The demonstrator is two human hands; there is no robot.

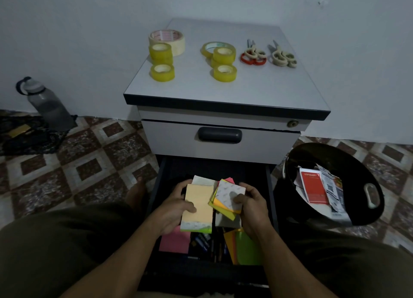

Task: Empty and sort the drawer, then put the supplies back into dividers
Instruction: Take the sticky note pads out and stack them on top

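Paper in pale orange, yellow, pink and green fills both hands over the open drawer point(156, 199). The left hand point(176, 206) is wrapped around a tall pad of sticky notes point(197, 206) with a peach top sheet and a green edge at its near end. The right hand point(251, 205) clasps a fanned bundle of smaller note pads point(228, 199), yellow and orange under a pale printed backing. Both bundles sit above the drawer's middle, touching or nearly touching each other.

Beneath the hands the drawer is far from empty: a pink sheet point(174, 241) lies at the near left, orange and green sheets point(245, 246) at the near right, and dark pens point(205, 241) are jumbled between them. No dividers can be made out in the dim interior.

To the right, on the tiled floor, a black bin point(371, 199) holds a red packet and printed scraps, which look like discarded rubbish.

Farther off, the cabinet's grey worktop point(223, 89) carries sorted groups: tape rolls point(163, 54) at the left, a second cluster of yellow tape rolls point(222, 61) in the middle, and two groups of scissors point(268, 55) at the right.

By this showing, emptying is partly done: tape and scissors are out and grouped, rubbish binned, the notes in hand. The loose sheets and pens remain, and the whole return into dividers has not begun.
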